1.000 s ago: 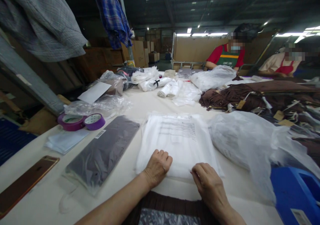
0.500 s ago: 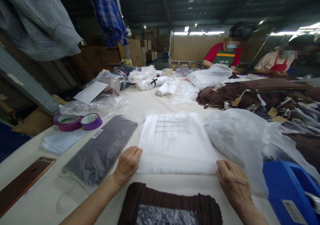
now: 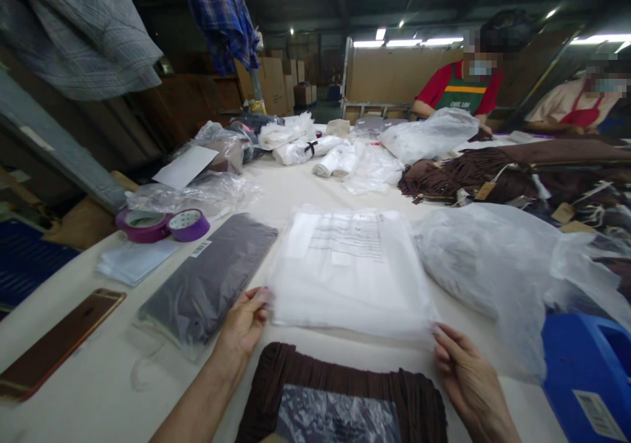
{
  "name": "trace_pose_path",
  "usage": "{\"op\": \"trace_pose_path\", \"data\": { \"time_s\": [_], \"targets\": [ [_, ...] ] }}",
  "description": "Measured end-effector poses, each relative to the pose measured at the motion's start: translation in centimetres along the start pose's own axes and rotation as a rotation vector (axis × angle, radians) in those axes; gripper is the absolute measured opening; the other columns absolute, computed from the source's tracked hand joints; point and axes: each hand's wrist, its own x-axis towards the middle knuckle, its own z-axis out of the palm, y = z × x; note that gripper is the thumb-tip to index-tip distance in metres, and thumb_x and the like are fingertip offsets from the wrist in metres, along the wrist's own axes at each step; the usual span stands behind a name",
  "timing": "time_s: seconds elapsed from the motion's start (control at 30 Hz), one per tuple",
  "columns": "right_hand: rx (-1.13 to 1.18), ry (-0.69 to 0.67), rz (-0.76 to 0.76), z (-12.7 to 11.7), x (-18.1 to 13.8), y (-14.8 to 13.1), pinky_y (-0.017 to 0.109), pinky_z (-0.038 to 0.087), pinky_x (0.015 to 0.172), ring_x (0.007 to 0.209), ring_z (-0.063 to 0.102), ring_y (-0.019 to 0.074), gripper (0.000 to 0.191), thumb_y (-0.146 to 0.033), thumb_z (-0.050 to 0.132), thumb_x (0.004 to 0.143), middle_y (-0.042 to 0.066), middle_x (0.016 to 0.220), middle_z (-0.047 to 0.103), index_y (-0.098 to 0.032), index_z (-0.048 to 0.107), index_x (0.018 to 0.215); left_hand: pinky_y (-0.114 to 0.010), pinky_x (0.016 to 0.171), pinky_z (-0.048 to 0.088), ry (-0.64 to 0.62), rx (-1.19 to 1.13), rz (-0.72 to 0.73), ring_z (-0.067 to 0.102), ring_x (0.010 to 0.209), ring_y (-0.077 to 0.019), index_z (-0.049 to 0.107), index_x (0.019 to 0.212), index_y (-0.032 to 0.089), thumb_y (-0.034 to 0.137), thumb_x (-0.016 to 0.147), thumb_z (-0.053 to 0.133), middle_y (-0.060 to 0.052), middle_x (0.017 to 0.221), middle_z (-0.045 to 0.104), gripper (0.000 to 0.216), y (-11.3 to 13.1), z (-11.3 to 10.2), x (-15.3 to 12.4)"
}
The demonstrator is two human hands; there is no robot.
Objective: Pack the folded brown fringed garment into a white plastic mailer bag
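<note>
L hand [image 3: 245,323] pinches the near-left corner of a stack of clear poly bags [image 3: 351,269], fingers curled on its edge. R hand [image 3: 467,377] has its fingertips at the near-right corner, fingers half open; cannot tell if it really grips or only touches. The stack lies flat in the middle of the table [image 3: 98,390], close to the near edge, w/ printed text on the top bag.

Just below the stack, at the near edge btw. the two hands, sits 1 folded brown fringed garment [image 3: 340,397] w/ a shiny plastic piece on top. Left of the stack, touching the L hand's side: 1 bagged dark garment [image 3: 210,282]. Further left, near the left edge: 1 phone [image 3: 62,341] in a gold-brown case, 1 flat pale packet [image 3: 133,262], 2 purple tape rolls [image 3: 160,225] side by side. Right of the stack: 1 big crumpled plastic bag [image 3: 493,265], then a blue bin [image 3: 586,377] at the near-right corner.

Surface: cream-white cloth-covered worktable, long and cluttered. Far end: rolled white bags [image 3: 320,154], loose plastic, a heap of brown fringed garments [image 3: 493,173] w/ paper tags along the right side.

Room: dim warehouse, strip lights overhead, cardboard boxes [image 3: 276,88] at the back, 2 shirts hanging top left (1 grey check [image 3: 73,29], 1 blue plaid [image 3: 221,16]). 2 co-workers [image 3: 461,88] in aprons at the far right corner.
</note>
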Motion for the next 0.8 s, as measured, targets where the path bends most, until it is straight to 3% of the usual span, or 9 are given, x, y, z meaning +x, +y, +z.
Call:
{"op": "trace_pose_path", "data": {
  "time_s": [0.13, 0.23, 0.33, 0.43, 0.53, 0.6, 0.67, 0.8],
  "targets": [
    [0.138, -0.014, 0.110, -0.1, 0.4, -0.2, 0.011, 0.048, 0.046, 0.051, 0.054, 0.0056, 0.047, -0.024, 0.085, 0.029, -0.003, 0.061, 0.060, -0.017, 0.060, 0.068, -0.015, 0.047, 0.048, 0.002, -0.204, -0.104, 0.054, 0.050, -0.0071, 0.048, 0.066, 0.014, -0.001, 0.068, 0.062, 0.002, 0.059, 0.055, 0.020, 0.0, 0.5, -0.4],
    [0.168, -0.036, 0.134, -0.8, 0.3, -0.1, 0.012, 0.051, 0.051, 0.054, 0.057, 0.0071, 0.047, -0.025, 0.086, 0.030, -0.003, 0.061, 0.061, -0.018, 0.060, 0.069, -0.016, 0.050, 0.049, -0.019, -0.264, -0.102, 0.055, 0.052, -0.0077, 0.051, 0.071, 0.014, 0.001, 0.067, 0.062, 0.002, 0.062, 0.057, 0.017, -0.1, 0.5, -0.8],
    [0.120, -0.054, 0.103, -1.6, -0.3, 0.2, 0.014, 0.051, 0.053, 0.054, 0.058, 0.0081, 0.053, -0.028, 0.087, 0.030, -0.004, 0.063, 0.062, -0.019, 0.060, 0.074, -0.016, 0.047, 0.047, -0.054, -0.247, -0.057, 0.055, 0.052, -0.0087, 0.055, 0.075, 0.014, 0.014, 0.060, 0.071, 0.003, 0.065, 0.060, 0.022, -0.5, 0.0, -1.4],
    [-0.215, -0.065, -0.018, -2.4, -1.2, 0.6, 0.015, 0.050, 0.055, 0.055, 0.057, 0.0101, 0.053, -0.046, 0.083, 0.042, -0.003, 0.060, 0.063, -0.019, 0.061, 0.081, -0.017, 0.048, 0.045, -0.134, -0.020, 0.038, 0.055, 0.049, -0.0104, 0.060, 0.076, 0.013, 0.035, 0.055, 0.077, 0.002, 0.062, 0.061, 0.035, -1.1, -1.0, -2.2],
    [-0.673, -0.050, -0.160, -3.2, -2.3, 1.1, 0.019, 0.049, 0.061, 0.064, 0.061, 0.0147, 0.052, -0.066, 0.061, 0.059, -0.001, 0.063, 0.065, -0.020, 0.063, 0.084, -0.018, 0.055, 0.045, -0.223, 0.382, 0.253, 0.057, 0.056, -0.0130, 0.064, 0.079, 0.015, 0.054, 0.064, 0.063, 0.001, 0.063, 0.062, 0.042, -1.9, -2.3, -3.1],
    [-0.878, -0.044, -0.233, -3.9, -3.0, 1.6, 0.020, 0.049, 0.067, 0.076, 0.064, 0.0173, 0.053, -0.069, 0.051, 0.065, 0.001, 0.078, 0.069, -0.023, 0.064, 0.087, -0.020, 0.062, 0.046, -0.221, 0.552, 0.354, 0.059, 0.064, -0.0148, 0.065, 0.080, 0.016, 0.057, 0.069, 0.053, 0.000, 0.069, 0.064, 0.045, -2.4, -3.0, -3.8],
    [-0.999, -0.062, -0.267, -4.9, -3.6, 2.2, 0.019, 0.048, 0.071, 0.083, 0.065, 0.0178, 0.050, -0.067, 0.047, 0.070, -0.001, 0.090, 0.069, -0.025, 0.064, 0.091, -0.021, 0.068, 0.046, -0.181, 0.638, 0.366, 0.060, 0.071, -0.0169, 0.065, 0.081, 0.016, 0.059, 0.070, 0.046, -0.002, 0.074, 0.065, 0.048, -2.7, -3.5, -4.4],
    [-1.057, -0.123, -0.255, -6.6, -4.6, 3.0, 0.016, 0.048, 0.068, 0.083, 0.066, 0.0157, 0.044, -0.062, 0.044, 0.076, -0.003, 0.093, 0.069, -0.027, 0.064, 0.094, -0.024, 0.072, 0.048, -0.117, 0.718, 0.232, 0.062, 0.080, -0.0217, 0.065, 0.083, 0.016, 0.065, 0.066, 0.038, -0.004, 0.080, 0.067, 0.059, -2.8, -4.1, -5.7]
  ]
}}
